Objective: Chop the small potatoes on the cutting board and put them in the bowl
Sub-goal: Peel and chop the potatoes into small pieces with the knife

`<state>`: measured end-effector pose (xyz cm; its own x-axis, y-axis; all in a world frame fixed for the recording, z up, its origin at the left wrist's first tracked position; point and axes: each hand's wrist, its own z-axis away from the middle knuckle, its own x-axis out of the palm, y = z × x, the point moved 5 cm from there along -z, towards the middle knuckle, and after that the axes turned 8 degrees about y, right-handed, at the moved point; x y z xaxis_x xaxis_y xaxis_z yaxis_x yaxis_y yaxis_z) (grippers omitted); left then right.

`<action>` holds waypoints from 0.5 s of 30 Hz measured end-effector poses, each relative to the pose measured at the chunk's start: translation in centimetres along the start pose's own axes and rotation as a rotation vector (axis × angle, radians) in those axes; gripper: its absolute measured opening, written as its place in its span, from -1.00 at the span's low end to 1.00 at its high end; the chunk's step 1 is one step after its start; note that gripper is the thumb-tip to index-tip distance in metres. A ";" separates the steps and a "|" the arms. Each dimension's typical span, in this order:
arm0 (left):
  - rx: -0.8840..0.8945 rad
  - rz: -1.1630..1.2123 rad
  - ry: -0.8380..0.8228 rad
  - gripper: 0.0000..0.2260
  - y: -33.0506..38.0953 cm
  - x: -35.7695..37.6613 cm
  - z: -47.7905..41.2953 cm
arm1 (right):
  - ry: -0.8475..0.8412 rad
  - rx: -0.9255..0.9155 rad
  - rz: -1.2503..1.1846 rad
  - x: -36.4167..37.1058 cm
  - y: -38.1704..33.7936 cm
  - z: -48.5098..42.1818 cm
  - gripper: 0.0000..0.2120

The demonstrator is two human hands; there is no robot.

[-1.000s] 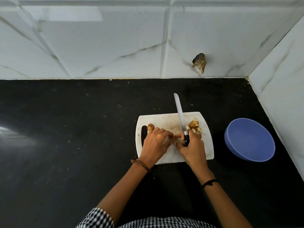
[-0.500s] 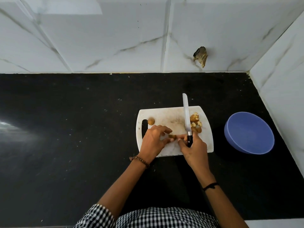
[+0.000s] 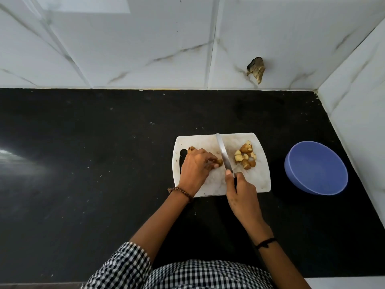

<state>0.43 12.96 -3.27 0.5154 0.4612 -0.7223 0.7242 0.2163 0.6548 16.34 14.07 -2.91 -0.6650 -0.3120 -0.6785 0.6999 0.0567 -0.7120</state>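
Note:
A white cutting board (image 3: 259, 180) lies on the black counter. My left hand (image 3: 194, 167) pinches a small potato (image 3: 219, 162) at the board's middle. My right hand (image 3: 241, 191) grips the black handle of a knife (image 3: 224, 154), whose blade lies across the board right beside that potato. A pile of chopped potato pieces (image 3: 245, 155) sits on the board's right part. Another whole small potato (image 3: 190, 150) peeks out behind my left hand, by the board's handle slot. The blue bowl (image 3: 316, 167) stands empty to the right of the board.
The black counter (image 3: 93, 163) stretches wide to the left. White marble-look tiled walls close off the back and the right side, just past the bowl. A broken hole (image 3: 256, 69) marks the back wall.
The knife has shifted left, away from the chopped pile, with its blade now against the potato under my left fingers. My right hand slid back toward the board's near edge.

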 end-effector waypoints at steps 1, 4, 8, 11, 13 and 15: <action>-0.016 0.001 -0.004 -0.87 -0.2 0.1 0.1 | 0.007 -0.019 0.023 0.0 0.1 0.2 -0.64; -0.039 0.006 -0.006 -0.87 -0.3 0.2 0.2 | 0.012 -0.076 0.113 0.0 0.1 0.7 -0.67; -0.050 -0.041 -0.010 -0.91 0.0 0.2 0.0 | -0.013 -0.084 0.190 0.2 0.3 0.9 -0.67; -0.072 -0.054 -0.025 -0.90 0.1 0.1 -0.1 | -0.020 -0.083 0.241 0.2 0.2 0.9 -0.67; -0.083 -0.070 -0.031 -0.89 0.2 0.0 -0.2 | -0.016 -0.091 0.255 0.2 0.1 0.9 -0.67; -0.084 -0.097 -0.042 -0.89 0.3 0.0 -0.2 | -0.018 -0.096 0.264 0.2 0.0 1.0 -0.67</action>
<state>0.57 13.21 -3.00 0.4649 0.3984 -0.7906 0.7317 0.3299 0.5965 16.44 13.06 -2.89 -0.4575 -0.2913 -0.8402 0.8199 0.2276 -0.5253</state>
